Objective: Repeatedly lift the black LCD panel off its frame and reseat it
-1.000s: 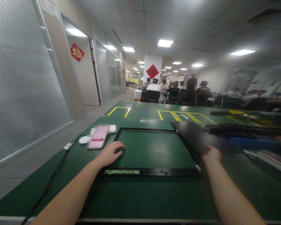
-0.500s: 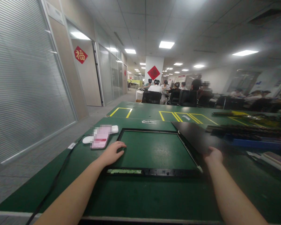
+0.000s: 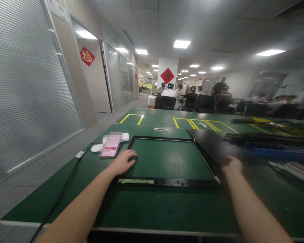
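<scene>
A thin black rectangular frame (image 3: pixel 167 182) lies flat on the green table (image 3: pixel 152 209) in front of me. My left hand (image 3: pixel 123 162) rests on the frame's left side, fingers loosely curled and lying on it. My right hand (image 3: pixel 232 165) grips the near corner of a dark flat panel (image 3: pixel 212 145) that lies tilted just right of the frame, its edge over the frame's right side.
A pink phone (image 3: pixel 110 148) and a white device (image 3: pixel 125 137) lie left of the frame, with a black cable (image 3: pixel 63 192) running to the table edge. Dark stacked parts on a blue tray (image 3: pixel 271 143) sit at right. People sit at tables far behind.
Both hands have stayed where they were on the frame and the panel. Only the camera has shifted a little, raising the view.
</scene>
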Tool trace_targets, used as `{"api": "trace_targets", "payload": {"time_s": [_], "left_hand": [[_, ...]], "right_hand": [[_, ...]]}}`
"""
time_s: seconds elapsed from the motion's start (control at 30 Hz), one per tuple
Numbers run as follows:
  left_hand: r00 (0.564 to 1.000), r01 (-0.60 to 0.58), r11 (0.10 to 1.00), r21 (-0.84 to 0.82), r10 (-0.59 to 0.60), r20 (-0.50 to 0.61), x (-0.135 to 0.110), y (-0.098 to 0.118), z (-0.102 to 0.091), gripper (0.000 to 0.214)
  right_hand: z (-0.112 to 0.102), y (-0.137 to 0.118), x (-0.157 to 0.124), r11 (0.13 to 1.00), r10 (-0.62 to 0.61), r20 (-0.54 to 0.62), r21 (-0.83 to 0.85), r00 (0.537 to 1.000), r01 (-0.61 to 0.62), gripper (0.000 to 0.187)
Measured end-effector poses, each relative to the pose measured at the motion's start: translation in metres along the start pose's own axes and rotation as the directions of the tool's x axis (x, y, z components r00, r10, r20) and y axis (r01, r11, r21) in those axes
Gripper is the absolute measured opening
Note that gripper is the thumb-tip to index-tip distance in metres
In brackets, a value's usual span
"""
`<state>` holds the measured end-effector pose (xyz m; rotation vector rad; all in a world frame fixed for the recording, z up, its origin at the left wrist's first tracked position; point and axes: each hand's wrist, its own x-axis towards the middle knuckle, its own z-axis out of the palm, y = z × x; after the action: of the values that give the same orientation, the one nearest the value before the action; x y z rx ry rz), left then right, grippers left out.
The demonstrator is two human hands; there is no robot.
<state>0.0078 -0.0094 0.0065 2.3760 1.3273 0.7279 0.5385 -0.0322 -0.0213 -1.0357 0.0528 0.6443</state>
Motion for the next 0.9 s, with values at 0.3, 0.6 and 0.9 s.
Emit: {"api": "trace_targets", "payload": {"time_s": [0.3,0.6,0.9], "left_hand": [[1.0,0.005,1.0,0.004,-0.005,0.009,-0.001,0.002,-0.001,0.034],[1.0,-0.002,0.999,0.041,0.001,0.017,-0.001,0.007,-0.004,0.033],[0.991,0.036,0.999,-0.011,-0.037,-0.129,0.001,0.052,-0.022,0.027]], "right_hand": [[0.001,-0.003,-0.004,1.0,-0.008,0.065,-0.009,0.998,0.008,0.027],[0.002,-0.003,-0.006,1.0,-0.002,0.014,-0.022,1.0,0.002,0.028],[0.0,-0.003,-0.003,1.0,-0.005,0.078,-0.013,0.997,0.006,0.026]]}}
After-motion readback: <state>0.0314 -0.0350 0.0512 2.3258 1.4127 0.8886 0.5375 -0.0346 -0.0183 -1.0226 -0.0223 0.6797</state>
